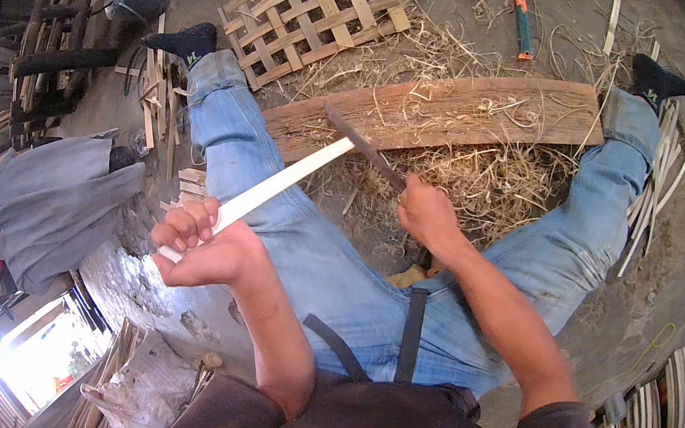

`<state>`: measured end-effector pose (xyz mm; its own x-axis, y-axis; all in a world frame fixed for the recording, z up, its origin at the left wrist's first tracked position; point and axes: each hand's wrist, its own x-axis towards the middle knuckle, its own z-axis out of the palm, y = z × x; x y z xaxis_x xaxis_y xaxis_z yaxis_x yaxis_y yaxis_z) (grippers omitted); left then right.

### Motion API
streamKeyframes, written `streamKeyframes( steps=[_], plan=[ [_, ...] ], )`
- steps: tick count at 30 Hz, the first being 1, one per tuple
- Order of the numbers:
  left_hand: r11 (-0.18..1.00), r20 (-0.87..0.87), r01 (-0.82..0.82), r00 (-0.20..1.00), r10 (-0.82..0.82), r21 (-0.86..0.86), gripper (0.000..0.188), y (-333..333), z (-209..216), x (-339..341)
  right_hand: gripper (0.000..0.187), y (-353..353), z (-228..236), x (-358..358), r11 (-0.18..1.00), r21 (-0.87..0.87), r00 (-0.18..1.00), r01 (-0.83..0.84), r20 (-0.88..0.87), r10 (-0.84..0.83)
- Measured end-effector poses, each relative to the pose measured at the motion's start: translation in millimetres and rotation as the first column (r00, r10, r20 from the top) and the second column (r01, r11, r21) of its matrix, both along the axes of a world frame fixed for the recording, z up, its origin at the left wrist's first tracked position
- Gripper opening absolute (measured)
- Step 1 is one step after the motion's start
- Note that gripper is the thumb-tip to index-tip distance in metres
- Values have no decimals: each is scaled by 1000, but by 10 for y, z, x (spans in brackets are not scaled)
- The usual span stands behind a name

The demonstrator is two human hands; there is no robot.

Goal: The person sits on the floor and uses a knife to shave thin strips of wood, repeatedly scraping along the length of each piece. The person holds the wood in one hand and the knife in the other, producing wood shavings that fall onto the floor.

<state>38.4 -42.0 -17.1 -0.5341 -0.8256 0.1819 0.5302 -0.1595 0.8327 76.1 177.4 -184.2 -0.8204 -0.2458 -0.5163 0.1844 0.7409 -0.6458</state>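
Note:
My left hand [200, 242] is closed around the near end of a pale, flat bamboo strip [281, 181], which slants up and to the right over my left thigh. In my right hand [428, 216] is a dark long-bladed knife [369, 149], its handle mostly covered by the fist. The blade points up and left and meets the far end of the strip. Beyond them a wooden plank [479, 111] lies between my lower legs, with curly shavings [486, 186] on it and heaped at its near side.
A woven lattice panel [314, 13] lies past my left foot. A hammer [522, 25] with an orange and green handle lies at the far side. Loose strips [657, 188] lie beside my right leg. A grey cloth [57, 191] drapes at left; bundled strips [656, 416] stand at lower right.

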Motion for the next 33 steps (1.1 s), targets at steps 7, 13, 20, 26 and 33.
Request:
streamKeyframes(
  steps=[7, 13, 20, 26, 33],
  plan=[
    [989, -64, -56, 997, 48, -134, 37, 51, 62, -51, 32, -63, 83, 92, 992, -99, 997, 78, -11, -79],
    [991, 23, -23, 999, 27, -128, 40, 196, -149, -37, 34, -121, 100, 148, 973, -149, 983, 179, 57, -172],
    [965, -79, 248, 964, -255, -87, 39, 249, -117, 109, 39, -271, 174, 182, 786, -370, 861, 495, 333, -385],
    [947, 102, 317, 945, -311, -48, 30, 621, -152, 897, 20, -400, 589, -104, 112, -604, 554, 789, 620, -555],
    [986, 242, 148, 962, -125, -80, 25, 141, -448, 1283, 24, -321, 897, -66, -115, -449, 313, 886, 762, -567]
  ],
)
